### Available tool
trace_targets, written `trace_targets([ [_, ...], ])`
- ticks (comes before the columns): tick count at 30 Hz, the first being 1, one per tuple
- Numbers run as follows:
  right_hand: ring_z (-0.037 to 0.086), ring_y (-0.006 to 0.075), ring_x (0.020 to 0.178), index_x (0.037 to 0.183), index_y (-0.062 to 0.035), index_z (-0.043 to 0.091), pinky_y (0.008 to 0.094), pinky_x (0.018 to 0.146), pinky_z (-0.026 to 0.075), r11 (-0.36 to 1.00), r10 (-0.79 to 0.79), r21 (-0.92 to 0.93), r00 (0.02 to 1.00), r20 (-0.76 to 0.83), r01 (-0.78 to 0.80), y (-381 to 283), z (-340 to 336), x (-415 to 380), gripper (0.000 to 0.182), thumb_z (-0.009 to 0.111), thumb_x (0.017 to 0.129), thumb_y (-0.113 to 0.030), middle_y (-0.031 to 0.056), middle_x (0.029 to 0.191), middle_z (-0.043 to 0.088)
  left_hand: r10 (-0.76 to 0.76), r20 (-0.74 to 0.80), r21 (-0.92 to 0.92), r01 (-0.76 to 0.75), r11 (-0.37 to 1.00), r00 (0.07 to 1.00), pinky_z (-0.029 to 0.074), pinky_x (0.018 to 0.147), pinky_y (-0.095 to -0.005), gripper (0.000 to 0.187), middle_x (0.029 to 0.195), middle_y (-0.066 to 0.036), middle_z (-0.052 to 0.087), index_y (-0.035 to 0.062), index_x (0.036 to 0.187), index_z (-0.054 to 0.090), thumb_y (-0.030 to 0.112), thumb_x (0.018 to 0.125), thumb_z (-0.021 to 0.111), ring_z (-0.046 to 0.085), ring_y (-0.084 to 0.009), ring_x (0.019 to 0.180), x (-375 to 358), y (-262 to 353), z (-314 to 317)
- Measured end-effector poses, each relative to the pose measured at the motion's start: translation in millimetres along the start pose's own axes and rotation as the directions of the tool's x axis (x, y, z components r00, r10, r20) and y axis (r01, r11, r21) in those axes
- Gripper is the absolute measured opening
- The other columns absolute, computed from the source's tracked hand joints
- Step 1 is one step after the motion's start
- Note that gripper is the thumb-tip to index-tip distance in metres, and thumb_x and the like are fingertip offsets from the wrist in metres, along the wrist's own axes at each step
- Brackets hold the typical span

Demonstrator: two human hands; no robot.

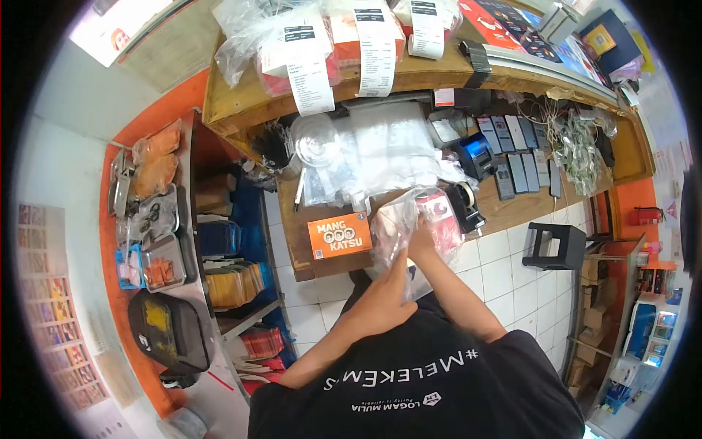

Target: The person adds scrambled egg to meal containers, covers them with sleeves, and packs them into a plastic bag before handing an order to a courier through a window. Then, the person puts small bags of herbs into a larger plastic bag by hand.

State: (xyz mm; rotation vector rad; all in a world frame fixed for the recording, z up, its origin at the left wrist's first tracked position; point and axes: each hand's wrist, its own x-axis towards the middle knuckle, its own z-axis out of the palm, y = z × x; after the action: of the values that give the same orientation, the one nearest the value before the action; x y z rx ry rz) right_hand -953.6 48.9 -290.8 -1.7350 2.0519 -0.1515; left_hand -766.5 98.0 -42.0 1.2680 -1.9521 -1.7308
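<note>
A clear plastic bag (pixel 395 227) with a red-and-white package (pixel 441 219) inside lies at the front edge of the wooden desk. My left hand (pixel 398 285) grips the near side of the bag, its fingers pointing away from me. Just beyond it, my right hand (pixel 422 240) is closed on the plastic over the package; its fingertips are partly hidden by film. Left of the bag lies an orange box (pixel 340 235) printed "MANG KATSU". A black tape dispenser (pixel 466 205) stands right beside the bag.
Stacked clear plastic bags (pixel 387 146) cover the desk's middle, with several phones (pixel 515 172) to their right. On the upper shelf (pixel 431 77) sit bagged packages with receipts (pixel 376 51). A black stool (pixel 554 246) stands at right; food trays (pixel 164 263) are at left.
</note>
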Motion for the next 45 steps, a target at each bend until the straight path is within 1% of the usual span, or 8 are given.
trace_targets([
  [3,0.056,0.0433,0.129,0.127,0.0087,0.065,0.0539,0.112,0.039,0.923,0.029,-0.352,0.885,0.465,0.155,-48,-45,8,0.068,0.048,0.095,-0.05,0.0286,0.133,0.062,0.055,-0.127,0.032,-0.052,0.998,0.99,0.025,0.123,-0.0436,0.1,0.158,-0.037,0.026,-0.0092,0.157,0.009,0.011,0.08,0.07,0.028,-0.0449,0.15,0,-17,-11],
  [9,0.041,0.0427,0.142,0.142,-0.0127,0.057,0.0542,0.118,0.03,0.927,-0.031,-0.333,0.92,0.391,0.173,1,-59,-16,0.076,0.05,0.092,-0.069,0.0215,0.152,0.047,0.083,-0.279,0.003,-0.086,0.996,0.957,0.026,0.122,-0.0452,0.094,0.156,-0.04,0.027,-0.0133,0.155,0.01,0.009,0.082,0.066,0.028,-0.0476,0.149,-13,-44,-21],
  [15,0.061,0.0338,0.126,0.11,-0.0074,0.075,0.0631,0.111,0.034,0.567,0.297,-0.601,0.541,0.787,0.563,7,-211,-44,0.032,0.053,0.087,-0.014,0.0156,0.118,0.072,0.035,-0.257,-0.191,-0.086,0.978,0.966,0.026,0.122,-0.0424,0.09,0.16,-0.035,0.026,-0.006,0.157,0.016,0.007,0.082,0.064,0.028,-0.0434,0.15,-23,-63,-20],
  [21,0.065,0.0375,0.1,0.1,-0.0025,0.072,0.0464,0.088,0.052,0.727,-0.686,0.194,0.681,0.257,0.659,-148,-216,9,0.032,0.065,0.093,-0.033,0.0196,0.101,0.07,0.158,0.031,-0.017,-0.158,0.987,0.987,0.039,0.114,-0.046,0.082,0.15,-0.038,0.038,-0.0046,0.158,0.017,0.012,0.09,0.061,0.045,-0.047,0.138,-26,-70,-19],
  [26,0.048,0.0482,0.129,0.158,-0.0038,0.027,0.0565,0.108,0.041,0.514,-0.567,-0.41,0.658,0.497,0.753,-214,-5,22,0.117,0.087,0.067,-0.045,0.0307,0.144,0.046,-0.036,0.286,0.15,-0.008,0.989,0.957,0.046,0.105,-0.0532,0.073,0.14,-0.038,0.048,-0.0041,0.156,0.02,0.013,0.095,0.056,0.052,-0.0487,0.128,-24,-60,-15],
  [29,0.043,0.0504,0.131,0.163,-0.008,0.012,0.0621,0.108,0.037,0.541,-0.565,-0.272,0.583,0.584,0.796,-210,30,37,0.132,0.089,0.061,-0.042,0.0319,0.148,0.039,-0.117,0.254,0.146,0.082,0.986,0.96,0.044,0.108,-0.052,0.076,0.141,-0.038,0.047,-0.0038,0.157,0.018,0.011,0.094,0.056,0.051,-0.0484,0.129,-30,-60,-13],
  [39,0.045,0.0471,0.13,0.159,-0.0109,0.025,0.0495,0.112,0.038,0.657,-0.725,0.357,0.687,0.056,0.664,-205,-261,-5,0.112,0.082,0.064,-0.025,0.0265,0.14,0.044,0.074,0.114,-0.008,-0.073,0.997,0.991,0.04,0.113,-0.0454,0.082,0.146,-0.035,0.045,-0.0086,0.156,0.019,0.011,0.087,0.059,0.049,-0.0443,0.134,-7,-81,-45],
  [45,0.042,0.0437,0.132,0.152,-0.0162,0.039,0.0514,0.113,0.037,0.652,-0.718,0.526,0.668,0.196,0.546,-90,-215,-52,0.103,0.087,0.06,-0.021,0.0217,0.142,0.044,0.241,0.005,-0.079,-0.24,0.967,0.97,0.054,0.094,-0.0398,0.109,0.137,-0.038,0.052,-0.0019,0.161,0.0,0.004,0.078,0.07,0.068,-0.0378,0.109,5,-103,-74],
])
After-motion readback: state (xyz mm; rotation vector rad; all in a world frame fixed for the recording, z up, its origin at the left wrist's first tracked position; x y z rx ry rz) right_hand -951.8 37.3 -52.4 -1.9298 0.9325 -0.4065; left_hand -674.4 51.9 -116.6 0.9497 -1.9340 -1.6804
